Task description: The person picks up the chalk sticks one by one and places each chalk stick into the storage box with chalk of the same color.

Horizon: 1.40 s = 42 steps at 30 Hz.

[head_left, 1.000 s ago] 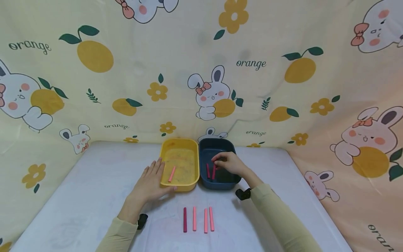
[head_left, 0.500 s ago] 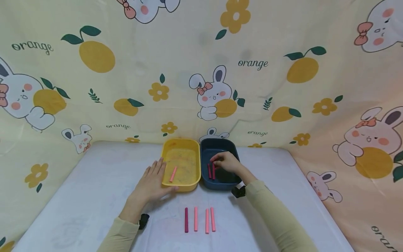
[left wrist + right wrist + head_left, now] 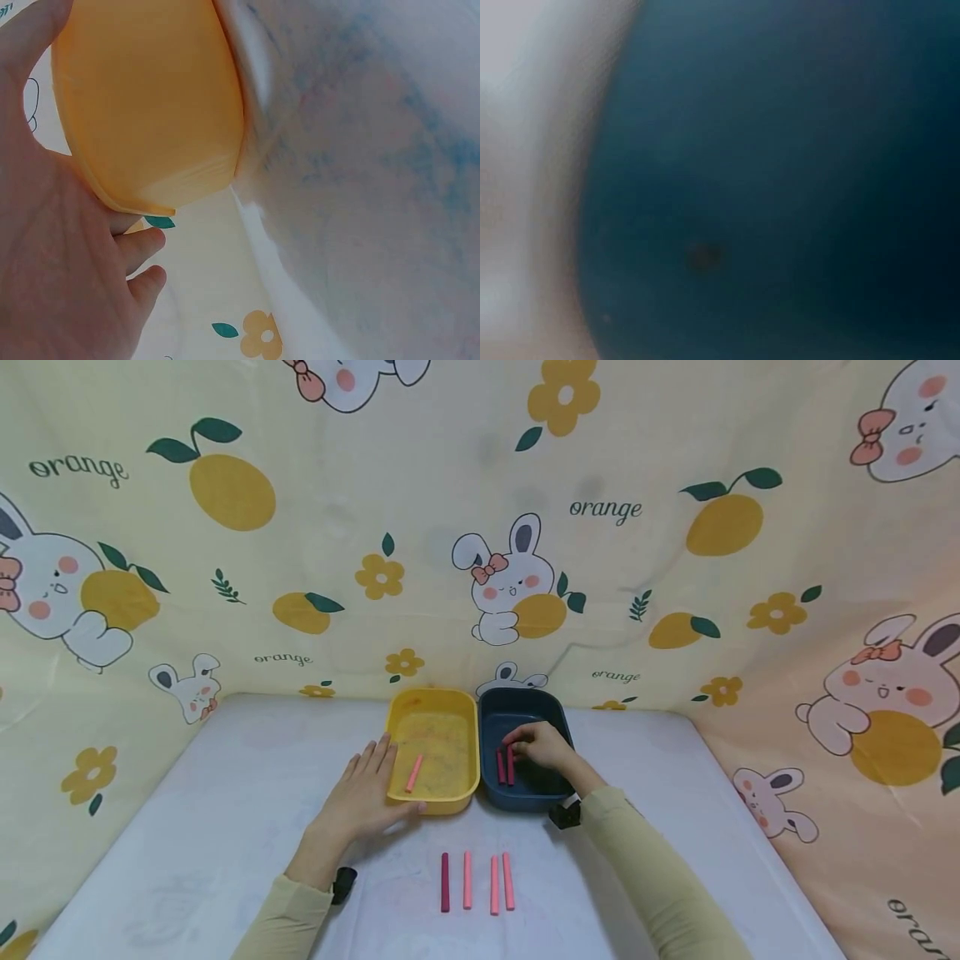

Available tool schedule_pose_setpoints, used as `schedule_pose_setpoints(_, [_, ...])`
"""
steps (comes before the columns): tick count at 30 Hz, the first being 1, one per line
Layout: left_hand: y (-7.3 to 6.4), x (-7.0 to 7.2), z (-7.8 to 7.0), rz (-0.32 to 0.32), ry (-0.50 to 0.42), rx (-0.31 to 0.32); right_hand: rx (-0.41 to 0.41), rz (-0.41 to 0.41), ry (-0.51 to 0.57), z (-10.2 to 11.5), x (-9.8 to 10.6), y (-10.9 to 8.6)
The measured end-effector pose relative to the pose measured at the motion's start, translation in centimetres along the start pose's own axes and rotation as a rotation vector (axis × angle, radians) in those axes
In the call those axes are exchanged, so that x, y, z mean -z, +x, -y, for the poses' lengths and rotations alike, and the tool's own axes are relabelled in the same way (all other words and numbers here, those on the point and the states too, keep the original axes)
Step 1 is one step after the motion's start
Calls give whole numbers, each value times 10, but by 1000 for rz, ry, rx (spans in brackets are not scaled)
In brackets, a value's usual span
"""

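Observation:
My left hand (image 3: 366, 797) lies against the left side of the yellow box (image 3: 433, 803), fingers straight along its rim and thumb at the front corner. The left wrist view shows the box's outer wall (image 3: 150, 97) beside that hand (image 3: 67, 247). One light pink chalk stick (image 3: 414, 773) lies inside. My right hand (image 3: 543, 747) reaches into the dark blue box (image 3: 525, 803) and pinches the far end of a dark pink chalk stick (image 3: 511, 767). Parallel to it on the left lies another dark pink chalk stick (image 3: 501, 768). The right wrist view is blurred, mostly blue box wall (image 3: 765, 165).
On the white-covered table (image 3: 225, 827), in front of the boxes, lie one dark pink chalk stick (image 3: 445, 882) and three light pink ones (image 3: 467, 881). The boxes stand side by side near a patterned cloth backdrop (image 3: 420, 527).
My right hand has brought its dark pink chalk stick slightly closer to the one beside it. My left hand stays on the yellow box. The head view has shifted slightly.

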<state>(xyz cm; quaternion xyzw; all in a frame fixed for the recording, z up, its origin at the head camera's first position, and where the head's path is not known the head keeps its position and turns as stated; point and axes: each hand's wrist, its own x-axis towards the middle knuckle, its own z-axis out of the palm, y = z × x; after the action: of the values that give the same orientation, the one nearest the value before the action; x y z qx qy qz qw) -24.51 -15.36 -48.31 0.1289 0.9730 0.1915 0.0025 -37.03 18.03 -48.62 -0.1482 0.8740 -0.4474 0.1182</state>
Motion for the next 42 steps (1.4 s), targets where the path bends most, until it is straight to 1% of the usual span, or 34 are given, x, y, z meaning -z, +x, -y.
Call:
schedule_pose_setpoints(4, [0, 0, 0, 4, -2, -3, 1, -23, -36, -3, -1, 1])
schedule_pose_setpoints(7, [-1, 0, 0, 6, -3, -3, 1, -33, -90, -4, -2, 2])
schedule_pose_setpoints(12, [0, 1, -1, 13, 2, 1, 1, -29, -169, -6, -3, 3])
schedule_pose_setpoints(18, [1, 0, -1, 12, 9, 1, -1, -35, -222, -7, -4, 4])
schedule_pose_setpoints(27, [0, 0, -1, 14, 4, 5, 23, -51, -273, -8, -5, 5])
schedule_pose_setpoints(34, [-1, 2, -2, 4, -1, -5, 4, -57, -274, -6, -6, 4])
schedule_pose_setpoints(42, [-1, 2, -1, 9, 1, 3, -4, -60, -274, -6, -5, 5])
